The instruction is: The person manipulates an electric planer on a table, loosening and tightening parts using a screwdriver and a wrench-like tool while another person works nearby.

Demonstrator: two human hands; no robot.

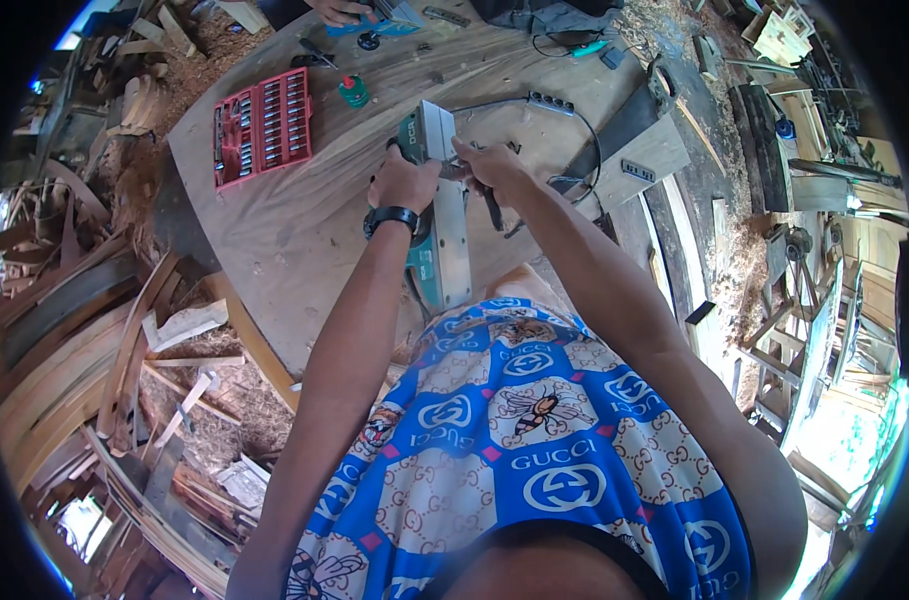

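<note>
A teal electric planer (456,240) lies on its side on the wooden tabletop, its long pale metal sole turned to the right. My left hand (405,183), with a black watch on the wrist, is closed around the planer's body near its middle. From the other side, my right hand (490,170) is closed on pliers (494,212) with dark handles. Their metal jaw end meets the planer beside my left fingers. What exactly the jaws touch is too small to make out.
On the wooden tabletop (275,230) lie an open red socket set (263,127), a green bottle with a red cap (353,91), and a power strip (552,103) with a black cable. Another person's hand (341,10) is at the far edge. Wood offcuts (75,350) and shavings surround the table.
</note>
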